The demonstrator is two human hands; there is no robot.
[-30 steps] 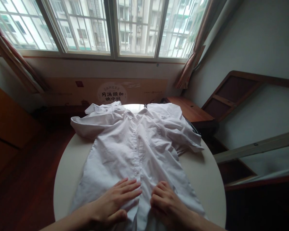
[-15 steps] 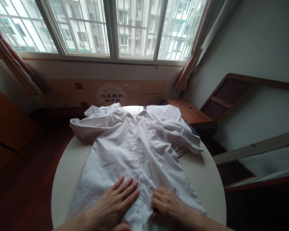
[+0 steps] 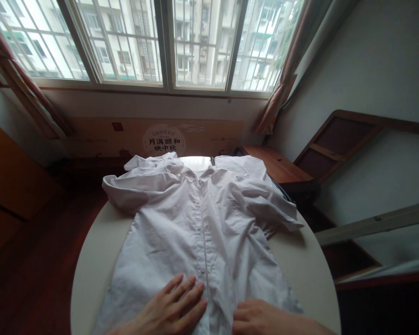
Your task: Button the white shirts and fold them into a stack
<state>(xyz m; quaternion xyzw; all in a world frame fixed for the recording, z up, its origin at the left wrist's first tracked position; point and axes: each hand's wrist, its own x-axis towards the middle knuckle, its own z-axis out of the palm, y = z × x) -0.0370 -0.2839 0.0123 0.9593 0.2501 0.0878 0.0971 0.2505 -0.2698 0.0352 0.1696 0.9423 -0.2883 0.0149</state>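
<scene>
A white button-front shirt lies face up on a round cream table, its collar at the far side and its sleeves spread to both sides. My left hand rests flat on the shirt just left of the button placket, fingers extended and slightly apart. To the right of the placket, my right hand has its fingers curled in against the cloth, holding the shirt's fabric. Folds run up from that hand toward the chest. The shirt's lower end is out of view.
Behind the table is a barred window with tied curtains. A printed yellow panel stands below it. A brown wooden surface sits at the back right, near a wood-framed piece by the wall.
Both hands have slid nearer to me along the shirt. The right front has been drawn slightly, with its folds shifting. The camera view has shifted a little.
</scene>
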